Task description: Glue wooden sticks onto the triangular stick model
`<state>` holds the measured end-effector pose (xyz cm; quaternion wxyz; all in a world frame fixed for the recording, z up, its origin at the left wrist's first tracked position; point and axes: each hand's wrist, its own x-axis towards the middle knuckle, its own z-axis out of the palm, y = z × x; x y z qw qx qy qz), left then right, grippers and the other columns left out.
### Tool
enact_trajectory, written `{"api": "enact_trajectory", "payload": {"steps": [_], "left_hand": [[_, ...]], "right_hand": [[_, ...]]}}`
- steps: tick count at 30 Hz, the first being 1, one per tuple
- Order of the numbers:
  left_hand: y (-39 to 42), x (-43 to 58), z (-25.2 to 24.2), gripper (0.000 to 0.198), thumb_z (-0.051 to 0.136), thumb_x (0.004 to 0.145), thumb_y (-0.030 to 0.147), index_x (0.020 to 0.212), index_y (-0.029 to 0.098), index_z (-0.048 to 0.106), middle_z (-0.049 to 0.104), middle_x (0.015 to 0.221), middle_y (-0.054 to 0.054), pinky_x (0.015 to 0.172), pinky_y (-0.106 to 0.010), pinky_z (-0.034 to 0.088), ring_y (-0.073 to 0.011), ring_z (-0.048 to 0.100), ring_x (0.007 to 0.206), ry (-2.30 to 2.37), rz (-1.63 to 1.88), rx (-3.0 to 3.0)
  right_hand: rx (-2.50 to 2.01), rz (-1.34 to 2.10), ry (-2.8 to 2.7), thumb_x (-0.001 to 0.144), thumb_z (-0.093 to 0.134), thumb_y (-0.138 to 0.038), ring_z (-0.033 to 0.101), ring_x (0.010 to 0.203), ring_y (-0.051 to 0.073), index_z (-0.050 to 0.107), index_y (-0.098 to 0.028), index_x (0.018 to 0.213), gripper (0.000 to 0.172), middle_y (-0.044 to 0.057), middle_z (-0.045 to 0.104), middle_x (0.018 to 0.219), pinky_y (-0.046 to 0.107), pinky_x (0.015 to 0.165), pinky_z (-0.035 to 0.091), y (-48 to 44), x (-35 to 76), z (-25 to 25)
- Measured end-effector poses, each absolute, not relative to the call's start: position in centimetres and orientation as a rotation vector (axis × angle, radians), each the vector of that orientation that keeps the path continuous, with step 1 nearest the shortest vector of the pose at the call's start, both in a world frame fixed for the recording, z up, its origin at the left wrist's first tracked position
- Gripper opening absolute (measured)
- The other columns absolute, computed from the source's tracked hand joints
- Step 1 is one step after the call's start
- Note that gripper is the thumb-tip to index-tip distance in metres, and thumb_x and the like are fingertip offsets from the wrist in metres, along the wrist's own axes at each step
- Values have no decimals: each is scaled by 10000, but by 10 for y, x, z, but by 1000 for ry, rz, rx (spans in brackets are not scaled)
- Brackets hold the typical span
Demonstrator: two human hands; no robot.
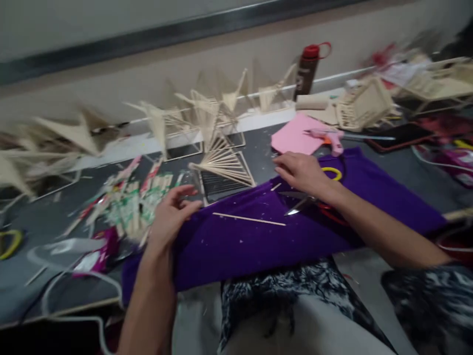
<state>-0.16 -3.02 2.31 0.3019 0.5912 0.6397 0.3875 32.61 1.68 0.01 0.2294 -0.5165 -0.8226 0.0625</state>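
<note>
My left hand [173, 212] is at the far edge of a purple cloth [229, 251], its fingers apart and loosely curled, with no object visible in them. My right hand [301, 170] hovers near the same edge further right, fingers half bent and slightly parted. Between and beyond my hands, a fan-shaped model of thin wooden sticks [225, 167] stands on the table. On the cloth lie a thin wooden stick [249, 219] and a short stick piece [275, 187]. Scissors [297, 206] with red and yellow on the handles lie partly hidden under my right forearm.
Packaged wooden sticks [135, 207] and a purple packet [105, 249] lie at left. Several stick models [207, 106] line the wall. A pink sheet [291, 135] bears a pink glue gun [332, 138]. Behind stands a brown bottle [307, 74]. A white cable [48, 291] loops at front left.
</note>
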Motion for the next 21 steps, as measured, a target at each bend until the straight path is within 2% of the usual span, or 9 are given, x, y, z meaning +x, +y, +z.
{"api": "enact_trajectory", "payload": {"steps": [2,7,11,16,21], "left_hand": [[-27,-6,9,506,718,611,369,1050,169,567,632,898,-23,437,-180,388,-60,503,514,1655,992,1500],[-13,1,-23,458,705,631,350,1025,169,554,568,620,40,440,-171,352,-69,486,468,1560,1026,1423],[-7,-4,-17,415,703,641,342,992,181,551,574,636,38,449,-167,355,-74,504,495,1592,1155,1425],[-2,-5,-20,361,690,657,350,958,175,592,558,573,38,461,-182,369,-85,491,476,1596,971,1537],[-3,-4,-33,300,638,706,383,921,175,622,572,589,22,466,-191,402,-102,535,505,1673,954,1574]], "right_hand": [[-1396,167,-2269,871,455,-277,585,837,180,612,-172,1020,240,72,651,951,284,734,395,21,320,-3],[-1393,160,-2368,864,456,-281,592,782,157,634,-177,982,238,52,664,896,248,667,385,24,303,-6],[-1403,161,-2457,858,457,-262,598,779,155,649,-190,955,227,45,670,894,242,628,362,32,290,-6],[-1444,187,-2539,835,484,-245,602,749,162,672,-206,910,206,42,677,865,248,584,324,38,277,-3],[-1497,314,-2491,799,539,-283,616,740,158,677,-235,884,170,7,692,829,242,576,329,35,273,-10]]}}
